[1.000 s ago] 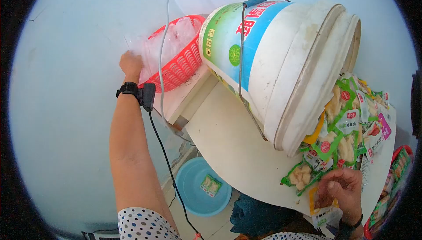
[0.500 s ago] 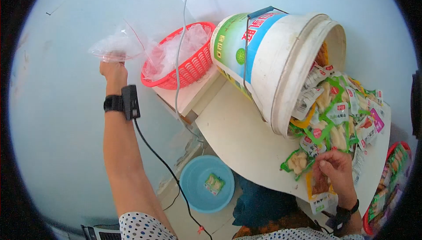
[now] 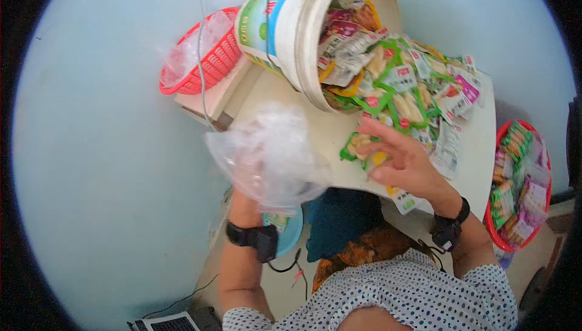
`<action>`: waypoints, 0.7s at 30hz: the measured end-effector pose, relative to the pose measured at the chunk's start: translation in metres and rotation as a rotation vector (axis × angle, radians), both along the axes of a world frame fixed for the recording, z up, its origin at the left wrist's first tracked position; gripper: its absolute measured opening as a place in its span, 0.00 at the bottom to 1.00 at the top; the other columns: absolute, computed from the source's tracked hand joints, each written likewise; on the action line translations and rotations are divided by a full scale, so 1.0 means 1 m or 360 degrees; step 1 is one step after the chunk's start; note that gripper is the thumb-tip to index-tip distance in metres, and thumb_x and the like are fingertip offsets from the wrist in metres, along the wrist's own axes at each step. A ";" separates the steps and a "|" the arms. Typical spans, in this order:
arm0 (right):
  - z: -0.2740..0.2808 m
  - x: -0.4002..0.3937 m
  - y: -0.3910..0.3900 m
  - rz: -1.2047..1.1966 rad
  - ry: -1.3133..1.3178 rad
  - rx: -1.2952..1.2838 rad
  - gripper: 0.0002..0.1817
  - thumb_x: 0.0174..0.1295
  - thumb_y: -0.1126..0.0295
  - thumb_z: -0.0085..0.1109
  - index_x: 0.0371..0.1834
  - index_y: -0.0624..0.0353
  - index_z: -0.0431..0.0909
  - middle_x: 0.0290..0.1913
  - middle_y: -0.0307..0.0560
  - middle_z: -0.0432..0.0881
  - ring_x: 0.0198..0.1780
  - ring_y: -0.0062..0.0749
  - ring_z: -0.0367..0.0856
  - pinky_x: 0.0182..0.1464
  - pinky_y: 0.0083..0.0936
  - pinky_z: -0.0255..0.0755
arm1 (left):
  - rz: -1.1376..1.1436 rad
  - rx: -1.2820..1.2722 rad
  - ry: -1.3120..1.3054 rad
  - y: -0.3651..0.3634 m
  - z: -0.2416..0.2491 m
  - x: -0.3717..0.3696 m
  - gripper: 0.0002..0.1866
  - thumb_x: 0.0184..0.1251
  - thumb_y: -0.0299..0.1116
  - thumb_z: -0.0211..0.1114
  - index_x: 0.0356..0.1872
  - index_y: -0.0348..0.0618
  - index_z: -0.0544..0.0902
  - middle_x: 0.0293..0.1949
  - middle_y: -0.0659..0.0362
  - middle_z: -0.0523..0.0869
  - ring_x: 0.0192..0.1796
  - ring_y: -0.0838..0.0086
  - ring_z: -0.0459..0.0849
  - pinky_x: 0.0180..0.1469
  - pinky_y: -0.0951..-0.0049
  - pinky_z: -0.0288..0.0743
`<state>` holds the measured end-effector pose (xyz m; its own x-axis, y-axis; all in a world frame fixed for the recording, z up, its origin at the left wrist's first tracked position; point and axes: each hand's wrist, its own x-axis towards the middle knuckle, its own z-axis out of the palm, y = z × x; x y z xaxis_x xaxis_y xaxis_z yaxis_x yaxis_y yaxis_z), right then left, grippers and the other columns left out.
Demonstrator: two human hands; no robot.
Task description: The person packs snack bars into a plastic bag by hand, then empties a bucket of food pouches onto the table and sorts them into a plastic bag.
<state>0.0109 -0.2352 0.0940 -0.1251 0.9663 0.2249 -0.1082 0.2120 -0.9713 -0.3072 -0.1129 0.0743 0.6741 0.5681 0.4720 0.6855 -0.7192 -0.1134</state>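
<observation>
A clear plastic bag [image 3: 273, 155], blurred by motion, is in my left hand [image 3: 245, 194] over the table's left front edge; the bag covers most of the fingers. My right hand [image 3: 409, 164] hovers at the front of a heap of snack packets [image 3: 406, 106], fingers apart and holding nothing. The small sealed packets have green, white, yellow and purple printing. They spill from a white bucket [image 3: 312, 40] lying on its side, its mouth facing right. A green-edged packet [image 3: 354, 147] lies by my right fingertips.
A red basket [image 3: 212, 64] of clear bags stands at the back left. Below the table are a blue basin [image 3: 291, 234], partly hidden, and at right a red basket [image 3: 492, 222] of bagged packets. A grey cable [image 3: 201, 46] hangs at left.
My left hand has come from the wall side by the bag basket to the table front, carrying the plastic bag. My right hand's fingers have spread. The view has shifted right and down.
</observation>
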 end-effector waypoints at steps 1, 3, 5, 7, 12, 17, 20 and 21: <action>0.006 -0.009 -0.005 0.0004 -0.0116 -0.0031 0.39 0.59 0.70 0.67 0.75 0.57 0.60 0.65 0.50 0.72 0.60 0.36 0.76 0.47 0.24 0.80 | -0.0057 -0.0007 0.0016 -0.014 -0.012 0.017 0.25 0.64 0.39 0.64 0.59 0.38 0.76 0.62 0.48 0.76 0.65 0.56 0.74 0.69 0.59 0.64; 0.019 -0.021 -0.015 0.0009 -0.0356 -0.0077 0.41 0.55 0.71 0.68 0.74 0.57 0.60 0.71 0.50 0.67 0.67 0.37 0.71 0.50 0.23 0.78 | -0.0166 -0.0594 -0.0437 -0.037 -0.026 0.054 0.24 0.65 0.38 0.64 0.59 0.37 0.76 0.61 0.49 0.77 0.62 0.58 0.76 0.65 0.60 0.68; 0.000 -0.031 -0.013 -0.0241 -0.0759 0.0458 0.36 0.58 0.69 0.65 0.72 0.57 0.64 0.63 0.57 0.73 0.60 0.44 0.76 0.46 0.29 0.80 | -0.0429 -0.1934 -0.1969 -0.060 -0.032 0.092 0.23 0.65 0.36 0.63 0.59 0.37 0.76 0.59 0.50 0.78 0.59 0.60 0.78 0.62 0.62 0.71; -0.016 -0.031 -0.010 -0.0349 -0.0914 0.0666 0.29 0.60 0.68 0.63 0.66 0.58 0.70 0.55 0.60 0.78 0.54 0.48 0.80 0.44 0.34 0.80 | -0.0393 -0.2221 -0.2476 -0.074 -0.024 0.108 0.22 0.66 0.35 0.63 0.58 0.36 0.76 0.57 0.51 0.80 0.56 0.63 0.80 0.58 0.63 0.75; -0.027 -0.010 -0.001 -0.0311 -0.0679 0.0134 0.11 0.64 0.67 0.59 0.44 0.62 0.82 0.32 0.51 0.84 0.33 0.40 0.85 0.33 0.34 0.78 | -0.0166 -0.1696 -0.1757 -0.074 -0.013 0.096 0.21 0.70 0.32 0.59 0.61 0.35 0.73 0.53 0.54 0.82 0.50 0.70 0.83 0.50 0.69 0.80; -0.020 0.029 0.008 -0.0557 0.0054 -0.0174 0.13 0.69 0.63 0.57 0.38 0.64 0.81 0.29 0.44 0.84 0.21 0.26 0.81 0.21 0.21 0.74 | -0.0068 -0.1306 -0.1670 -0.038 -0.068 0.051 0.16 0.71 0.30 0.56 0.56 0.35 0.74 0.47 0.56 0.82 0.45 0.71 0.82 0.46 0.70 0.79; -0.017 0.056 0.012 -0.0710 0.0486 -0.0224 0.13 0.69 0.62 0.57 0.39 0.63 0.80 0.30 0.44 0.84 0.21 0.24 0.82 0.20 0.19 0.74 | 0.0179 -0.1584 -0.2464 -0.023 -0.047 0.045 0.10 0.70 0.29 0.56 0.48 0.37 0.77 0.38 0.59 0.82 0.37 0.71 0.81 0.39 0.71 0.77; -0.017 0.063 0.011 -0.0755 0.0613 -0.0245 0.13 0.69 0.62 0.57 0.39 0.62 0.80 0.30 0.44 0.84 0.21 0.25 0.82 0.20 0.19 0.75 | 0.0257 -0.1400 -0.2330 -0.012 -0.046 0.043 0.08 0.67 0.28 0.57 0.44 0.37 0.76 0.35 0.58 0.81 0.34 0.70 0.80 0.37 0.69 0.77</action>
